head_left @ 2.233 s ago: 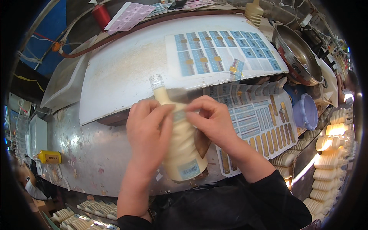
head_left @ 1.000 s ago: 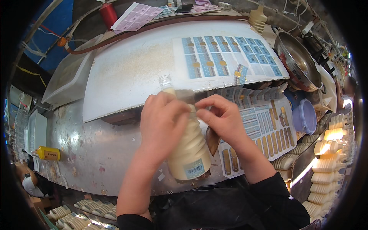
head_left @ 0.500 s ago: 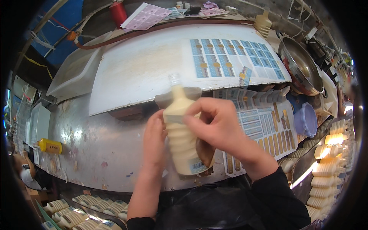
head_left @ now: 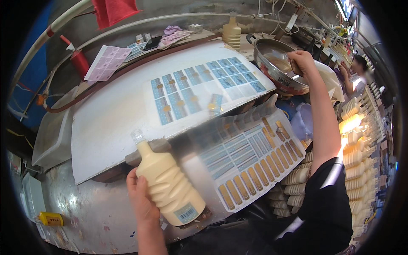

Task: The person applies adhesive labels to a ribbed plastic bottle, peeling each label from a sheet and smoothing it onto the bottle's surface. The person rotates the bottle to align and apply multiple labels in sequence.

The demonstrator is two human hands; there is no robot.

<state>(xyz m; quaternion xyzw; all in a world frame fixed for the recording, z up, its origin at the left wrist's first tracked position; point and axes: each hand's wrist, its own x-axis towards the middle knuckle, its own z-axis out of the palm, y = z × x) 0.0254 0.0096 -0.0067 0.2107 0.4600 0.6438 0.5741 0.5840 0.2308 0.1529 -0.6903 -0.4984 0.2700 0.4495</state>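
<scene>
A cream-coloured plastic bottle (head_left: 172, 185) lies on its broad side, its clear threaded neck toward the white board. It has ribbed, wavy sides and a pale blue barcode label near its base. My left hand (head_left: 142, 197) grips the bottle's left edge, thumb on top. Out to the far right, my right hand (head_left: 303, 63) is closed above the rim of a wide metal pot (head_left: 285, 81); whatever its fingers hold is hidden. Pale blue labels (head_left: 189, 76) lie in rows on the white board (head_left: 114, 114), beside one loose tilted label (head_left: 215, 103).
A sheet of gold and blue strip labels (head_left: 250, 165) lies right of the bottle. Beyond are a lilac bucket (head_left: 302, 121) and stacked cream bottles (head_left: 355, 159). A yellow bottle (head_left: 51, 219) lies at left; another cream bottle (head_left: 231, 34) stands behind. A person (head_left: 357, 76) sits far right.
My right hand has left the bottle's front and reached out over the metal pot. My left hand still holds the bottle, now tilted further left. The view has turned right.
</scene>
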